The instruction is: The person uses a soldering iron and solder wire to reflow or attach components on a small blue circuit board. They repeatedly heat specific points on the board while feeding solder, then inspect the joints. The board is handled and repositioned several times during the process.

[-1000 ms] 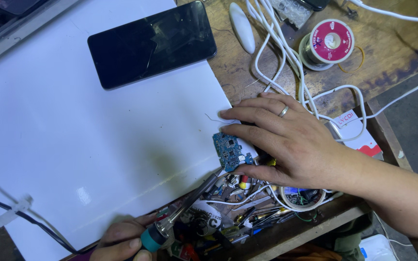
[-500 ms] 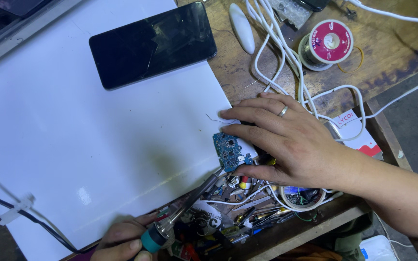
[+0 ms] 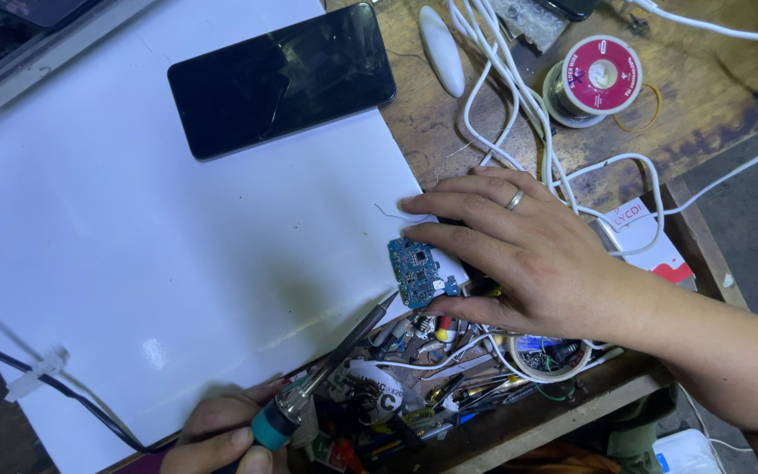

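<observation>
right hand [image 3: 524,254] lies flat and spread over the edge of the white sheet [image 3: 133,263], fingers stretched toward nine o'clock, fingertips and thumb pinning a small blue circuit board [image 3: 418,272] against the sheet. the board is a short rectangle whose long axis runs roughly from twelve to six o'clock, leaning slightly toward five, component side up. a ring sits on one finger.

left hand [image 3: 221,434], at the bottom edge, is curled closed around the teal grip of a soldering iron [image 3: 326,369]. the iron's long axis runs from seven o'clock up to one o'clock, its tip pointing at the board's lower end and stopping just short of it.

at six o'clock from the board lies a jumble of small parts and wires [image 3: 432,377]. at eleven o'clock, well apart, a black phone [image 3: 282,79] lies face up on the sheet. at one o'clock sit white cables [image 3: 519,105] and a solder spool [image 3: 594,79] on the wooden bench [image 3: 704,96].
</observation>
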Motion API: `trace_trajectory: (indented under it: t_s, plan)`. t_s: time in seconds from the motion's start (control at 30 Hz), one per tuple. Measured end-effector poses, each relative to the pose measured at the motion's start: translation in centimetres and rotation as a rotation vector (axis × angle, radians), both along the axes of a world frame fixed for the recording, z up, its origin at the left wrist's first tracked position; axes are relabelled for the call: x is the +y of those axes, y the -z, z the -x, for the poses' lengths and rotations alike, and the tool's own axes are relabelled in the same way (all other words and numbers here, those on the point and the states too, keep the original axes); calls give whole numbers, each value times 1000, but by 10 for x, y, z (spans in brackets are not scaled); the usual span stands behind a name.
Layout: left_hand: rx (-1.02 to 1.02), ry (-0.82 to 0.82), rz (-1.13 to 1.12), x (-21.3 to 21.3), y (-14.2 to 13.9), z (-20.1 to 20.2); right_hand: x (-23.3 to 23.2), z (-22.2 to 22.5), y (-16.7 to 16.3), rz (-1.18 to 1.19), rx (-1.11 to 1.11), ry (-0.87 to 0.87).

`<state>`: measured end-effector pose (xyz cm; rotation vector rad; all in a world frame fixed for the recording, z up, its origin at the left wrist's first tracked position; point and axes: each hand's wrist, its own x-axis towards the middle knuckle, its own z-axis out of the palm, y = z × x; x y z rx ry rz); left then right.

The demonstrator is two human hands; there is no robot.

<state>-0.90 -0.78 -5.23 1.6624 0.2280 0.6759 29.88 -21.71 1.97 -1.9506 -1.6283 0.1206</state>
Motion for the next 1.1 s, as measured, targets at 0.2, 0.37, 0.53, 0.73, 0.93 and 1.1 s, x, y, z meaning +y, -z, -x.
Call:
trace_trajectory:
  t_s: [0.2,0.37,0.53,0.73,0.93,1.1]
  plan:
    - [107,-37,-21,-2,-6,2,-1,1,3,-12,-8,4]
    - [68,-88,-43,-10,-12,-6,-2,0,4,-13,-1,-3]
    - [119,-123,-31,-18,-21,-9,-2,1,3,-20,-5,2]
    - [141,-128,-14,-19,-21,-6,-3,1,0,-27,-3,1]
    - [39,-149,79,-20,-18,-7,-5,2,-2,-39,-2,-2]
    - [98,-118,7,-17,-21,-6,-6,2,-3,-38,-8,1]
